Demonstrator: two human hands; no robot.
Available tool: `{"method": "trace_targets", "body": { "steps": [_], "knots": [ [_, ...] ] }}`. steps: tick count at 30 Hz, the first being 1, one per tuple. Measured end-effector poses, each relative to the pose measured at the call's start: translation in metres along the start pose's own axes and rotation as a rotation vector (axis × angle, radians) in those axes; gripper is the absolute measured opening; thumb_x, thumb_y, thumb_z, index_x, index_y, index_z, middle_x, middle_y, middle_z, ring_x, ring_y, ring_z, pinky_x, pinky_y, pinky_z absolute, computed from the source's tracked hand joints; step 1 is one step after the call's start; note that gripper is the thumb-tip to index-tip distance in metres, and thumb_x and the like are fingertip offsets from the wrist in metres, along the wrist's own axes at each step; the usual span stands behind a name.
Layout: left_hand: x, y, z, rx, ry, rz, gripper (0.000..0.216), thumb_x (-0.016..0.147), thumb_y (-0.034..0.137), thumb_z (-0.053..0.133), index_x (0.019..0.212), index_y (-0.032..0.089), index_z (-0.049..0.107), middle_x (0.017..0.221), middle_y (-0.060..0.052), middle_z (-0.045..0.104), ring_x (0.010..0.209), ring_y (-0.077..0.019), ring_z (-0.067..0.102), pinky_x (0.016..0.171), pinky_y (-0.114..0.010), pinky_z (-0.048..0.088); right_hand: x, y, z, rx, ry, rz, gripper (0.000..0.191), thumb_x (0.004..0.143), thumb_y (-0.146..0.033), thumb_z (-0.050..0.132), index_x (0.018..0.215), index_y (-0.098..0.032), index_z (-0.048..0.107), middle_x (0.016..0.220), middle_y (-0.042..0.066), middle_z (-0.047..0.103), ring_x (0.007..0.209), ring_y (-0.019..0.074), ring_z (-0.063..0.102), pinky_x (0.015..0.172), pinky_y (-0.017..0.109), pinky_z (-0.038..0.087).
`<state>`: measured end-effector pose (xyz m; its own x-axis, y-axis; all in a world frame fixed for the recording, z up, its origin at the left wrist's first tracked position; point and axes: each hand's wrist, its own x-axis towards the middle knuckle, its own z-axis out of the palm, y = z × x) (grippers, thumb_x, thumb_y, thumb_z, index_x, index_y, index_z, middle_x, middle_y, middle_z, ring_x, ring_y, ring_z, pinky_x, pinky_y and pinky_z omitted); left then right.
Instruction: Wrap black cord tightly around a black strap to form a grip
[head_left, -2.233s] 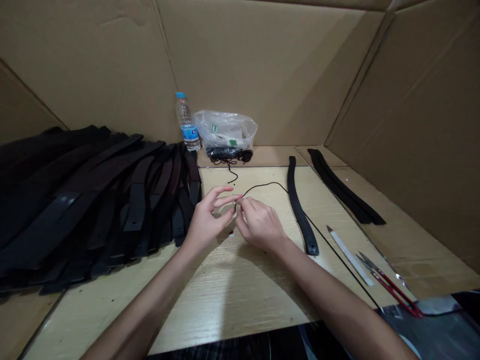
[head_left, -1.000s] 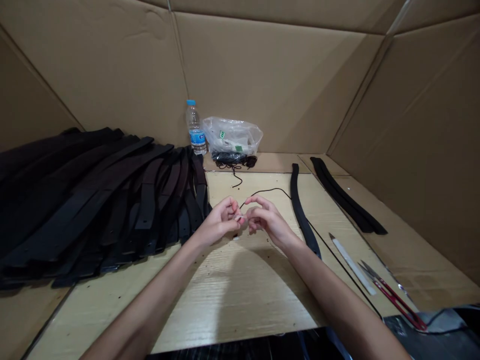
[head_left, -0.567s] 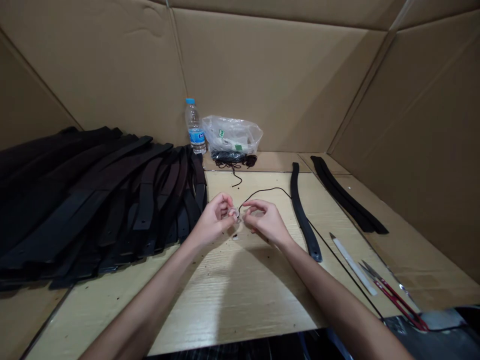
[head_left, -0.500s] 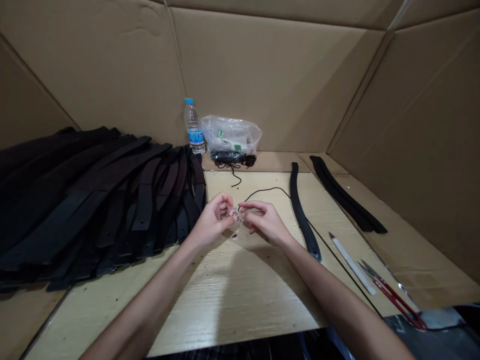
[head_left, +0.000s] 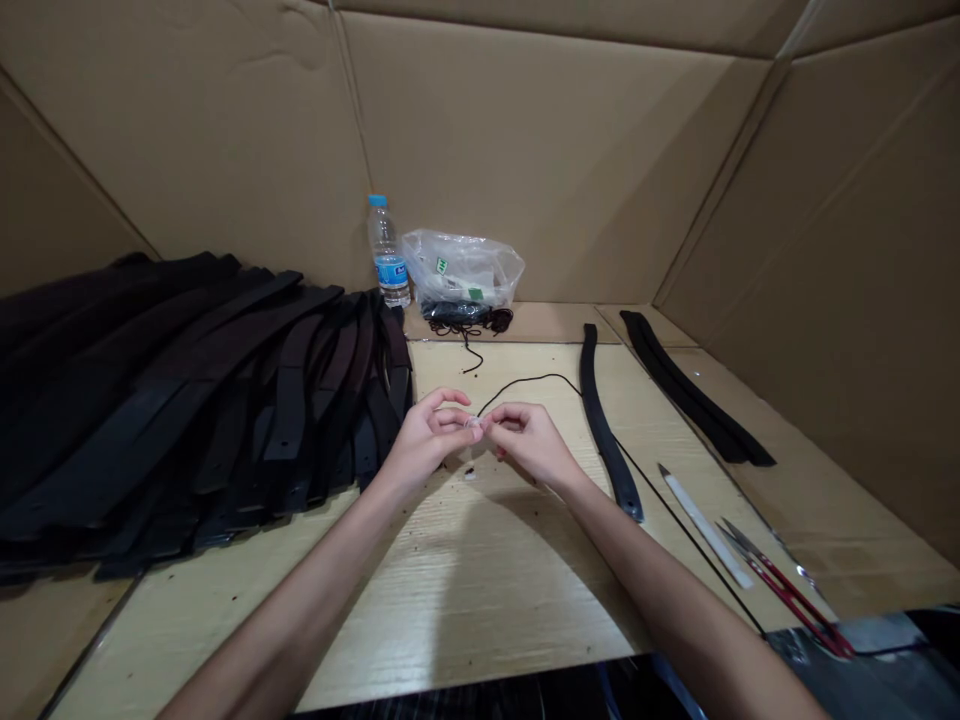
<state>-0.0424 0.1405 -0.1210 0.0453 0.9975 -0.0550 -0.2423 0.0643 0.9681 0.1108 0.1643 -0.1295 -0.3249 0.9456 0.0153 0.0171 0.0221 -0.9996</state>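
Observation:
My left hand [head_left: 437, 428] and my right hand [head_left: 525, 438] meet over the middle of the table. Between their fingertips is a small clear piece [head_left: 474, 423], mostly covered, so its kind does not show. The left thumb and a finger pinch it while the left index finger is raised apart. The right thumb and index finger are closed at its right side. A thin black cord [head_left: 536, 377] runs from the fingertips to the right, passing under a curved black strap [head_left: 602, 425] that lies on the table.
A large heap of black straps [head_left: 187, 390] fills the left. At the back stand a water bottle [head_left: 388, 260] and a plastic bag [head_left: 465, 265] above tangled black cord [head_left: 480, 325]. On the right lie two straps [head_left: 690, 395], a white pencil-like stick [head_left: 703, 528] and red-handled snips [head_left: 791, 590]. Cardboard walls surround the table.
My right fingertips have closed in on the clear piece and now touch it beside the left thumb. My left index finger has lifted and straightened. The other things have stayed put.

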Motion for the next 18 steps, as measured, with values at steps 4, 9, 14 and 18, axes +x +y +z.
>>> {"method": "trace_targets", "body": {
  "steps": [4, 9, 14, 18],
  "knots": [
    [-0.002, -0.001, 0.005, 0.021, 0.104, 0.052, 0.045, 0.047, 0.022, 0.085, 0.08, 0.017, 0.055, 0.063, 0.001, 0.068, 0.059, -0.014, 0.064, 0.062, -0.026, 0.05, 0.0, 0.001, 0.002, -0.005, 0.004, -0.009, 0.019, 0.066, -0.034, 0.068, 0.066, -0.015, 0.063, 0.06, -0.002, 0.057, 0.048, 0.007, 0.046, 0.043, 0.019, 0.038],
    [0.001, -0.001, 0.001, 0.124, 0.224, 0.18, 0.035, 0.048, 0.021, 0.083, 0.071, 0.017, 0.057, 0.064, 0.0, 0.068, 0.063, -0.0153, 0.066, 0.065, -0.027, 0.053, 0.001, 0.002, 0.0, -0.001, 0.007, -0.017, 0.016, 0.066, -0.031, 0.067, 0.065, -0.016, 0.063, 0.06, -0.001, 0.057, 0.05, 0.008, 0.047, 0.044, 0.019, 0.04],
    [0.004, 0.003, -0.006, 0.171, 0.248, 0.222, 0.027, 0.05, 0.02, 0.08, 0.068, 0.015, 0.061, 0.062, 0.001, 0.065, 0.058, -0.0135, 0.063, 0.061, -0.026, 0.053, 0.003, 0.001, -0.009, 0.02, 0.073, -0.031, 0.023, 0.066, -0.037, 0.072, 0.07, -0.015, 0.066, 0.061, 0.0, 0.06, 0.048, 0.0084, 0.049, 0.043, 0.02, 0.041],
    [0.0, 0.006, -0.001, 0.118, 0.128, 0.17, 0.033, 0.056, 0.027, 0.079, 0.083, 0.014, 0.065, 0.078, -0.004, 0.07, 0.066, -0.0157, 0.066, 0.062, -0.028, 0.056, 0.001, -0.004, -0.012, 0.019, 0.078, -0.034, 0.026, 0.065, -0.039, 0.075, 0.071, -0.015, 0.068, 0.063, 0.001, 0.062, 0.047, 0.008, 0.049, 0.043, 0.021, 0.042]
  ]
}}
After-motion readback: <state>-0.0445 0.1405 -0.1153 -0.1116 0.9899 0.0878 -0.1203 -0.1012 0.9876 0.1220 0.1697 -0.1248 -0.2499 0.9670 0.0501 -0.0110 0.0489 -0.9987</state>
